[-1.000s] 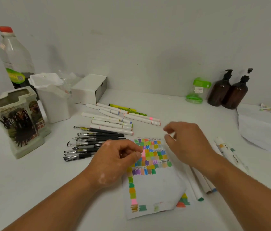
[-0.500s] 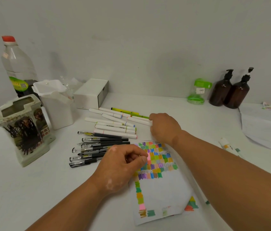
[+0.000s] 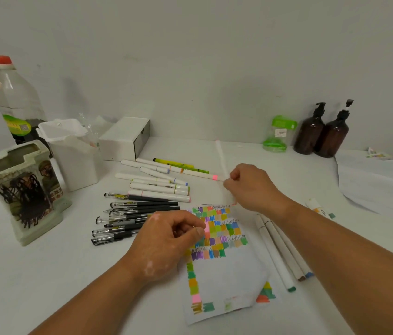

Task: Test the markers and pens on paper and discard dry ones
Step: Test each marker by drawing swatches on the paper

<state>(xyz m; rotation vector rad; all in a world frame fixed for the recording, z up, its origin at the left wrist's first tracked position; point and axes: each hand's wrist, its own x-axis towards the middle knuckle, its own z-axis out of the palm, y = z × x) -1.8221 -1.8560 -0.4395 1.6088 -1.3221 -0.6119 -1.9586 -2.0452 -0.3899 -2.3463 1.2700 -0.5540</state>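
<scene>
A white paper [image 3: 227, 274] covered in coloured test swatches lies in front of me. My left hand [image 3: 171, 240] rests on its left edge with fingers curled; nothing shows in it. Above the paper's top edge, my right hand [image 3: 251, 187] grips a white marker [image 3: 222, 158], blurred, its long end pointing away from me. A group of white markers [image 3: 159, 189] and two green pens [image 3: 181, 164] lie behind the paper. Several black gel pens [image 3: 130, 213] lie left of it. Three white markers [image 3: 280, 252] lie along its right side.
At the left stand a printed pen holder [image 3: 21, 189], a white container [image 3: 70, 153], a white box [image 3: 125, 139] and a plastic bottle [image 3: 14, 97]. A green jar [image 3: 277, 134] and two brown pump bottles [image 3: 321, 131] stand at the back right. Loose white sheets [image 3: 379, 180] lie far right.
My right hand reached to the marker group, took a white marker and has drawn back toward the paper with it. My left hand stayed on the paper.
</scene>
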